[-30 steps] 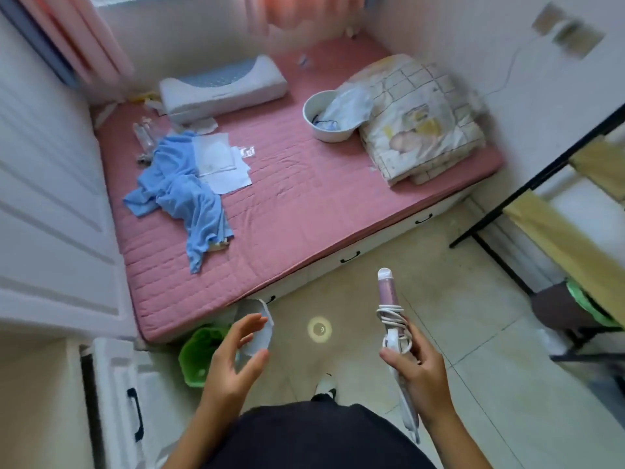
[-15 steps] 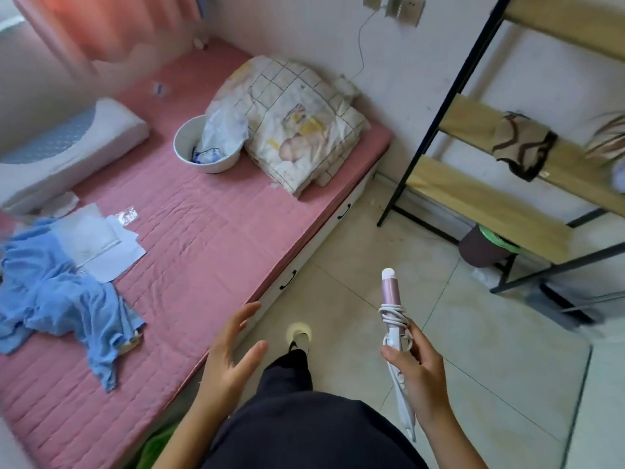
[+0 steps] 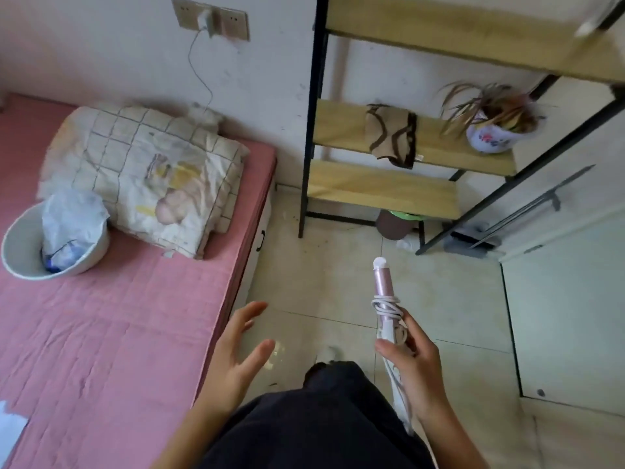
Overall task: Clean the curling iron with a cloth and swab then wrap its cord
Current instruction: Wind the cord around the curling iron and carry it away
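Two bare hands show low in the view, above a pale tiled floor (image 3: 321, 282) and the person's dark trousers (image 3: 321, 421). The right hand (image 3: 416, 370) holds a slim curling iron with a pink barrel, white tip and white handle (image 3: 384, 289) upright over the floor, tip pointing away from the person. Its grip is clamped on the white handle, thumb across the front and fingers curled behind. A white cord (image 3: 387, 308) is wound in several loops round the iron where barrel meets handle, just above the thumb, and a strand runs down past the wrist. The left hand (image 3: 236, 353) hovers to the left of the iron, well apart from it, its grip apart: fingers straight and spread, holding nothing. Beside it lies a bed with a pink quilted cover (image 3: 118, 333), carrying a white round basin (image 3: 20, 245) with a crumpled plastic bag (image 3: 72, 221) inside, and next to that a folded checked quilt (image 3: 145, 170). Against the wall beyond the iron stands a black metal rack with pale wooden shelves (image 3: 382, 191); a brown patterned cloth (image 3: 390, 137) hangs over one shelf's edge and a flowered plant pot with dry leaves (image 3: 490, 138) sits near it. A wall socket (image 3: 209, 18) above the bed has a plug and thin cable in it.
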Demonstrator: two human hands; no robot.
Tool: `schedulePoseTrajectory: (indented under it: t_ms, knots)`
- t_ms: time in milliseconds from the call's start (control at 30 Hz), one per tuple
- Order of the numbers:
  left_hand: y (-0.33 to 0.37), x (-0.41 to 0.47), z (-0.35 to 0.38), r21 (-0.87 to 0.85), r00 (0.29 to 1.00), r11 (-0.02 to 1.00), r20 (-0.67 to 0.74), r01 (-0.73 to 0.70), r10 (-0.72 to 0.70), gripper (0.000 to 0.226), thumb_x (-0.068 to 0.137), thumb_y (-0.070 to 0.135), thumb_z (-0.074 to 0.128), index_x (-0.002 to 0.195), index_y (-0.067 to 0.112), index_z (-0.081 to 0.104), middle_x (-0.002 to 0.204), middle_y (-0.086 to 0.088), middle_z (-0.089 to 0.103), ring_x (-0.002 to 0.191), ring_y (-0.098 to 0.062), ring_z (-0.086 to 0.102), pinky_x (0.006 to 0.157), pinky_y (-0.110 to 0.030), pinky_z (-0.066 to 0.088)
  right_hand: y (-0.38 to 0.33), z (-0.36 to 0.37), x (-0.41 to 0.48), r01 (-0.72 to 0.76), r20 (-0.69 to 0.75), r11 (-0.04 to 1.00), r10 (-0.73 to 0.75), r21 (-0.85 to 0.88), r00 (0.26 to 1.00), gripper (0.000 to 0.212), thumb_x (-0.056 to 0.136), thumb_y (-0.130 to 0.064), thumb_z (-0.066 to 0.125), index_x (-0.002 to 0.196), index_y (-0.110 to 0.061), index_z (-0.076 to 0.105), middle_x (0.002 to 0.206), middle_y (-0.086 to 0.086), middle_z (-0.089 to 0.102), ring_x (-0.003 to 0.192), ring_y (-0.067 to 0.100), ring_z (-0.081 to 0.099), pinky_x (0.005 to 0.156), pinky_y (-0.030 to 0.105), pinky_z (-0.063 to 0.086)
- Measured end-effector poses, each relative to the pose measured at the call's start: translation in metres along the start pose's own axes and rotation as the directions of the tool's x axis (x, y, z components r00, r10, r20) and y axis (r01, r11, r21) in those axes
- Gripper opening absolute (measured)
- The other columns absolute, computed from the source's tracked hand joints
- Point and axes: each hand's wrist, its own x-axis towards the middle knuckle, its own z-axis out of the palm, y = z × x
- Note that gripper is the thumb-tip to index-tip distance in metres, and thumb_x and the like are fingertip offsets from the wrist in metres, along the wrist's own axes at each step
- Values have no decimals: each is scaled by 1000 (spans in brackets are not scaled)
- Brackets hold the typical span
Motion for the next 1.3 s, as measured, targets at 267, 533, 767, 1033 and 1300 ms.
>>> schedulePoseTrajectory:
  t_ms: [267,533,767,1033,1300]
  knots:
    - [40,172,61,48,990,998,136,-41,34,67,91,66,60,145,27,52,149,8,57,141,-18,49,115,-49,39,7,-58,116,-84,-201,992,101,91,974,59,64,-44,75,122,-47,68,82,-4,72,68,9,66,66,30,52]
    - [103,324,135,49,983,998,182,-47,37,57,91,52,63,143,30,55,147,10,59,139,-15,50,111,-44,41,-62,-116,270,-11,-147,998,20,57,989,62,71,-36,74,130,-47,63,76,-1,61,67,14,57,61,22,51]
    - [159,442,159,37,977,989,165,-142,134,54,90,45,62,139,20,59,140,2,64,134,-22,56,111,-47,45,-119,-152,365,85,-140,993,-73,77,987,63,69,-34,73,130,-45,64,94,-5,74,79,8,67,70,19,55]
    - [247,592,168,110,945,939,66,-325,320,40,94,43,60,128,24,65,125,11,71,119,-12,65,97,-32,53,-241,-195,477,289,-17,957,-289,36,957,77,71,-28,78,143,-41,55,125,-4,71,107,16,69,83,23,57]
    - [272,699,163,431,937,832,169,-349,306,50,85,68,57,129,44,53,131,27,50,124,-5,47,100,-37,45,-370,-239,604,427,141,838,-403,-339,904,78,66,-53,89,130,-54,43,123,-29,62,112,-3,63,85,16,54]
